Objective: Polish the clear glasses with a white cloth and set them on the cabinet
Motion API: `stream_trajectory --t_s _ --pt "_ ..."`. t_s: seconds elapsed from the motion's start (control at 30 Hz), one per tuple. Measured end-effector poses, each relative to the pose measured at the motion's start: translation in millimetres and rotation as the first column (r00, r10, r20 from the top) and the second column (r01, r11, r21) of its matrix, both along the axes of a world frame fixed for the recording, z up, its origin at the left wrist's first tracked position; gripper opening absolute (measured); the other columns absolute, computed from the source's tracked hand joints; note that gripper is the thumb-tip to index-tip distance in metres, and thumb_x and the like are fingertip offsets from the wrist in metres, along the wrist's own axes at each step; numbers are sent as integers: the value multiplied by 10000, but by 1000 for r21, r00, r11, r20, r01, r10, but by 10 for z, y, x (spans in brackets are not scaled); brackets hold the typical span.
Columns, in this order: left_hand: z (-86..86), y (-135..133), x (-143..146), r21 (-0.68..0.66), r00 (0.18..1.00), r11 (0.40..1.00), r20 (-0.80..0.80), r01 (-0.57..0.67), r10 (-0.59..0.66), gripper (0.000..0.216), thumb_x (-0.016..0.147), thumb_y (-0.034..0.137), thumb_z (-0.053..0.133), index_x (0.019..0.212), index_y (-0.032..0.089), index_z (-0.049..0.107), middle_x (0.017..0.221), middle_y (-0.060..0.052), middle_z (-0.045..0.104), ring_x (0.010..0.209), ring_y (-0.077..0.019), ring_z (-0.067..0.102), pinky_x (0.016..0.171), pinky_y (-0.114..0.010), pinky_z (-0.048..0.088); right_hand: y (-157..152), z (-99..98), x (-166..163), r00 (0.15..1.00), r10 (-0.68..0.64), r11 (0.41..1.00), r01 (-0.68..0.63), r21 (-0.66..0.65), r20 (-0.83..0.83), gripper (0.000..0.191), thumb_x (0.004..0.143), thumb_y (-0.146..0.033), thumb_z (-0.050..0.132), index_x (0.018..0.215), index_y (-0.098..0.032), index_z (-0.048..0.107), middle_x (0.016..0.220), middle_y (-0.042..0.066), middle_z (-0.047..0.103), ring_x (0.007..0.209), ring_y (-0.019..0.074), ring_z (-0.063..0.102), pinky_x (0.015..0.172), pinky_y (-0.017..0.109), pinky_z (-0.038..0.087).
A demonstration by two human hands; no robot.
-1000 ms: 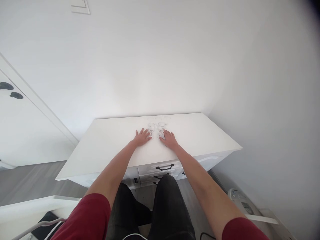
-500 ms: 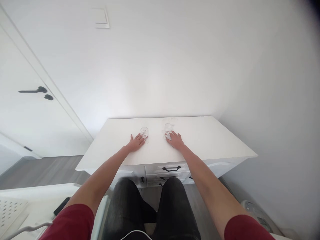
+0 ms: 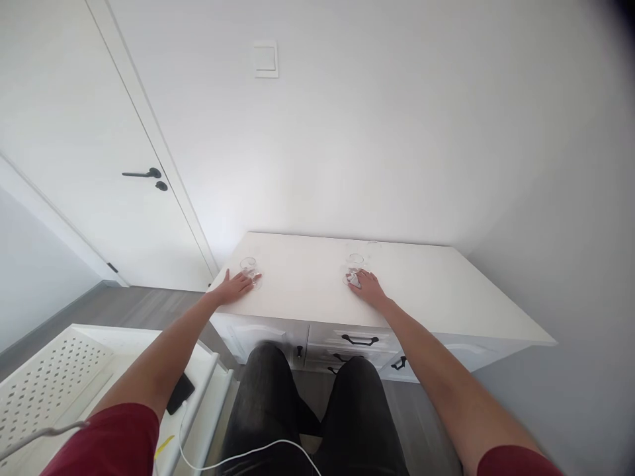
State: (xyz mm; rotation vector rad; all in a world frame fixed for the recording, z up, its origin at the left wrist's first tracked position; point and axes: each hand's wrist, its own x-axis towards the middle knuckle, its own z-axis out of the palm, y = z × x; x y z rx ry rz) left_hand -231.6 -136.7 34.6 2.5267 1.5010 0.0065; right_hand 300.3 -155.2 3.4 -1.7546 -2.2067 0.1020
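My left hand [image 3: 233, 287] lies near the left end of the white dresser top [image 3: 307, 284]. Its fingers rest on the foot of a clear wine glass [image 3: 249, 267], with the stem between them. My right hand [image 3: 370, 289] rests in the middle of the top, its fingers over the foot of a second wine glass [image 3: 354, 264]. A third clear glass [image 3: 373, 248] stands just behind that one, by the wall, and neither hand touches it.
The dresser has drawers with black handles [image 3: 360, 341] facing my knees. A white door with a black handle [image 3: 143, 174] is on the left. A white perforated tray [image 3: 54, 377] and a dark phone [image 3: 179, 393] lie low on the left. A light switch [image 3: 265, 58] is on the wall.
My left hand has slid its glass along the top to the left end, away from the other glass. My right hand and its glass stay put. The view has swung left.
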Motion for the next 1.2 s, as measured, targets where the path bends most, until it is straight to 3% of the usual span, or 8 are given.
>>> stream_trajectory --t_s 0.13,0.4,0.67,1.03,1.2 --pt "-71 -20 -110 32 997 998 58 -46 44 538 1056 502 223 1592 466 194 1671 28 311 1572 -273 184 1207 -696 12 -43 9 -438 996 86 996 -86 -5 6 446 990 -445 458 1395 -320 595 1553 52 501 1457 270 388 1214 497 237" --pt "-122 -24 -142 34 995 999 92 -43 40 545 1051 514 216 1593 455 213 1682 15 287 1579 -262 149 1204 -686 -22 -73 93 -1655 955 296 955 -296 -30 -9 459 995 -481 454 1409 -317 568 1562 34 495 1455 264 378 1220 493 229" --pt "-123 -26 -182 12 992 999 125 -36 34 547 1042 513 243 1585 454 252 1670 22 319 1579 -261 149 1213 -669 -33 -14 60 -2590 961 276 958 -275 -82 -2 511 997 -523 418 1426 -277 547 1629 41 397 1480 299 323 1210 553 214" --pt "-141 -24 -218 21 990 1000 142 -23 20 544 1035 405 227 1571 477 282 1656 40 349 1573 -248 184 1212 -683 -11 45 58 -2936 978 186 975 -195 -105 -90 483 988 -575 439 1372 -318 582 1610 28 425 1485 330 286 1182 655 166" --pt "-151 -25 -215 38 989 999 143 -31 25 531 1038 452 269 1563 437 342 1653 10 363 1569 -263 193 1219 -668 -9 -13 -9 -2766 971 193 980 -199 -29 -138 577 965 -590 473 1439 -266 527 1563 67 479 1456 275 359 1211 485 244"
